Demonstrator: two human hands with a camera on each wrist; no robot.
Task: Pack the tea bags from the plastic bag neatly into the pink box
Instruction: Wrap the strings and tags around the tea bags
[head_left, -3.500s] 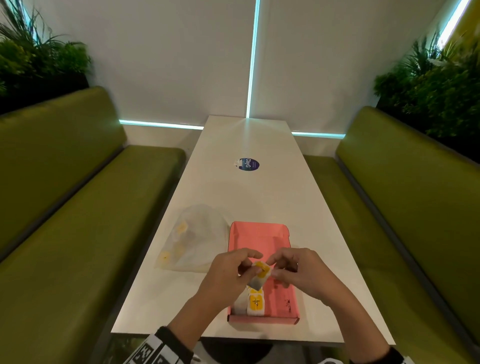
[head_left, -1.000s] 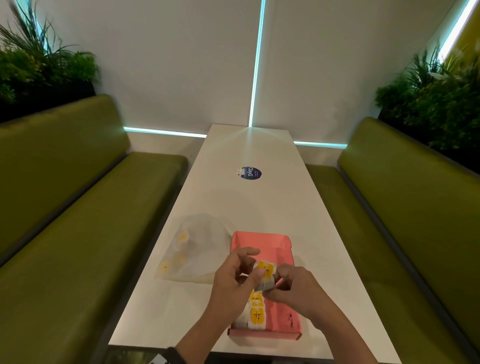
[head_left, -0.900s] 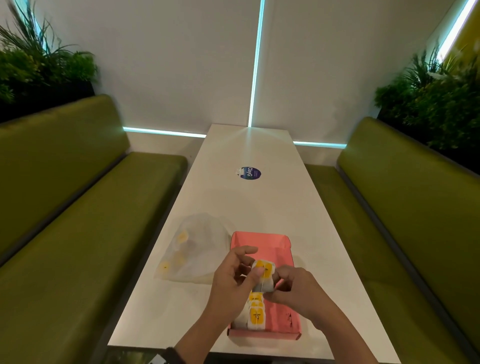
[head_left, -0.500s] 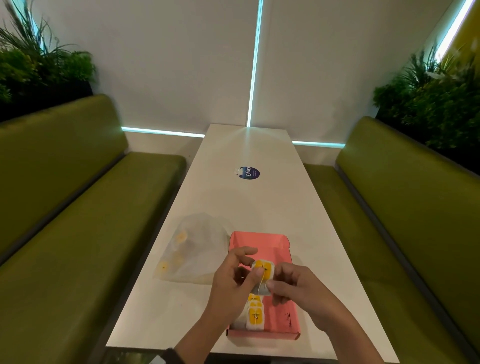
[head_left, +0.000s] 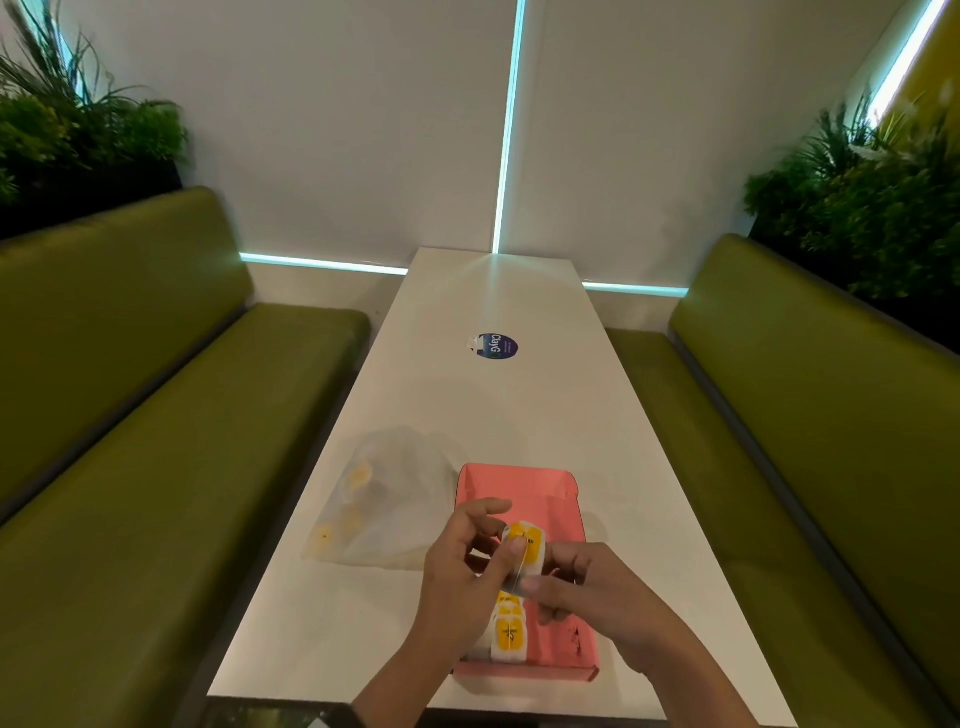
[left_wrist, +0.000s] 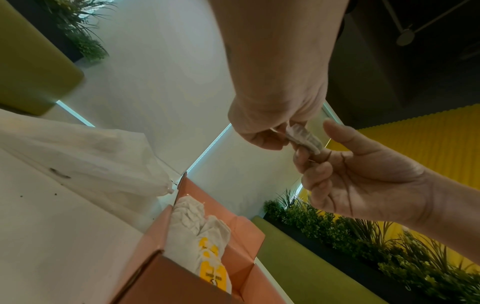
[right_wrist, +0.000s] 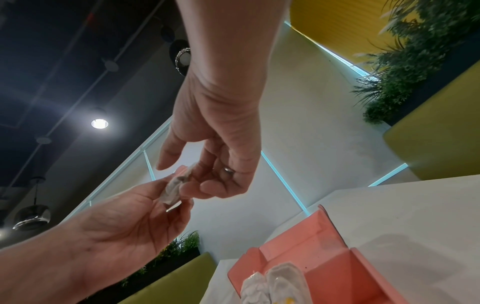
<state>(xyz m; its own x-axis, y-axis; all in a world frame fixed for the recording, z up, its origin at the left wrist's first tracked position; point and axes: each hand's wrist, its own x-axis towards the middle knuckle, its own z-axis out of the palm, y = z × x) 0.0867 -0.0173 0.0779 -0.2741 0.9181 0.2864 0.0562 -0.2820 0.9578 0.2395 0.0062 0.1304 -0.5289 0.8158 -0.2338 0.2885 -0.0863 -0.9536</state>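
The pink box (head_left: 569, 512) lies open on the white table (head_left: 519, 415), near its front edge. A row of white tea bags with yellow tags (head_left: 509, 631) lies along its left side. Above the box, one more tea bag (head_left: 525, 543) is pinched by both hands: my left hand (head_left: 501, 538) from the left with the thumb on its yellow tag, my right hand (head_left: 545, 574) at its lower right edge. In the wrist views the same tea bag (left_wrist: 303, 137) (right_wrist: 173, 189) sits between the fingertips. The translucent plastic bag (head_left: 389, 493) with more tea bags lies left of the box.
A round blue sticker (head_left: 496, 346) sits mid-table. Green benches (head_left: 156, 441) (head_left: 805, 441) run along both sides, with plants (head_left: 857, 197) behind them. A white wall stands at the table's far end.
Both hands stay over the box with the tea bag. The right hand's fingers have shifted lower along the bag's edge. More tea bags lie in the box than 3.5 s ago.
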